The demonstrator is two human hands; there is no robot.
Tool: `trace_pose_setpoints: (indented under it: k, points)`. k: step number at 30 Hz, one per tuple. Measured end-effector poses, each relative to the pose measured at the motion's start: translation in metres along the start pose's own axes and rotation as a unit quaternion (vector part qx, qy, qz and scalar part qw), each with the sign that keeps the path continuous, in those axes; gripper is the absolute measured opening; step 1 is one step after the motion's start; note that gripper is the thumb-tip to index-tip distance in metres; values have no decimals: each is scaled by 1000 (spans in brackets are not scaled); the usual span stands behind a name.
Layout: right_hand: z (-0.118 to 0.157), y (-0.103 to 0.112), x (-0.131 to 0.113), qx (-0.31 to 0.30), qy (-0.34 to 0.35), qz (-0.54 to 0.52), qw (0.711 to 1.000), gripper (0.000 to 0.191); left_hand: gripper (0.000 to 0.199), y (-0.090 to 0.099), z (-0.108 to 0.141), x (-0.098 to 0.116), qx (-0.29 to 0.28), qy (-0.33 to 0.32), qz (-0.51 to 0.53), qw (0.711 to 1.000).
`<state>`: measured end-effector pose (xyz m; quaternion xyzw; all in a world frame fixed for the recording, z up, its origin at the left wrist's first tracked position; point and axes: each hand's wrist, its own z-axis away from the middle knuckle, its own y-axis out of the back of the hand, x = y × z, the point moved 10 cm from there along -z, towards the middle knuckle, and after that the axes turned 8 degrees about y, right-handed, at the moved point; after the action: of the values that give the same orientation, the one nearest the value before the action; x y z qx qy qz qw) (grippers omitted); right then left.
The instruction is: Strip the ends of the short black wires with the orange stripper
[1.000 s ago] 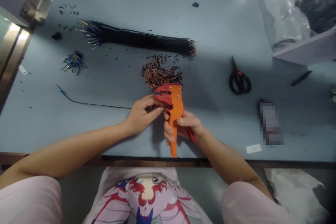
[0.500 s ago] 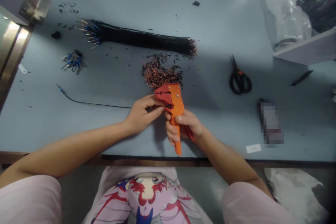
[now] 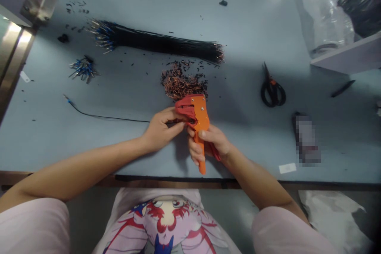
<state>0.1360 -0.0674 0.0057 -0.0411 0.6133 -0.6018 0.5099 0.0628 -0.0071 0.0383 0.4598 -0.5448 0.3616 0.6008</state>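
Gripping the orange tool point(image 3: 201, 118), my right hand point(image 3: 216, 138) had copper scraps point(image 3: 179, 83) at its eleven o'clock; my left hand point(image 3: 157, 131) pinched the black wire point(image 3: 119, 119).

A loose, pale pink cloth left sleeve point(image 3: 34, 226) and a matching right sleeve point(image 3: 285, 228) end in rounded hems, leaving the forearms and both hands bare. The white cloth garment front point(image 3: 169, 226) carries a large, brightly coloured cartoon print point(image 3: 166, 218): two big round eyes, jagged red patches around and below them, pink segmented shapes edged in red on either side, and a dark blue, two-pointed shape near the bottom.
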Motion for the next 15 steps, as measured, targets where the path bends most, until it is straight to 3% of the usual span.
trace_pose_setpoints:
  k: [15]
  points:
    - [-1,7,-1,40,11,22,999,35,10,-1,-1,-2,-2,5,-11,1000]
